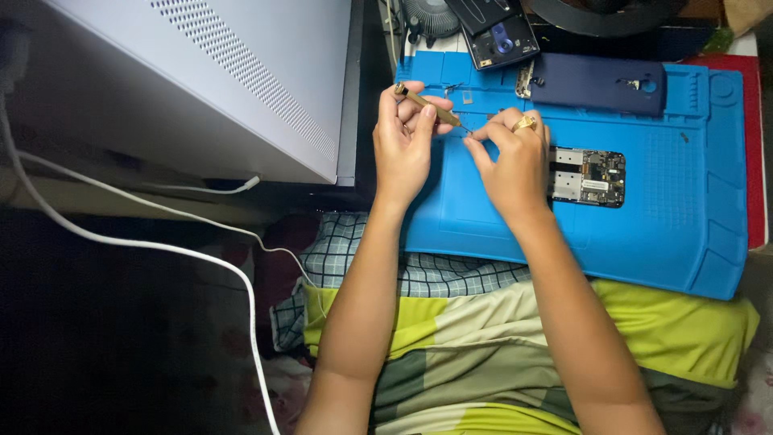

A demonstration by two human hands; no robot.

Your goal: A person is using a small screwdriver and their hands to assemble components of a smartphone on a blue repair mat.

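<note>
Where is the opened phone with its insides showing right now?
In the head view, the opened phone lies on the blue mat, right of centre, touching the right hand and just below the dark blue back cover.

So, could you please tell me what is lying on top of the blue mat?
On the blue mat lie an opened phone with bare circuitry and a dark back cover. The left hand holds a slim screwdriver; the right hand covers the phone's left end and whatever it pinches.

Mat [676, 209]: matt blue rubber, smooth. Screwdriver [427, 105]: brass-toned metal, dull sheen. Ring [525, 123]: glossy gold metal. Phone cover [600, 83]: matt navy plastic. Cable [161, 246]: smooth white plastic
</note>
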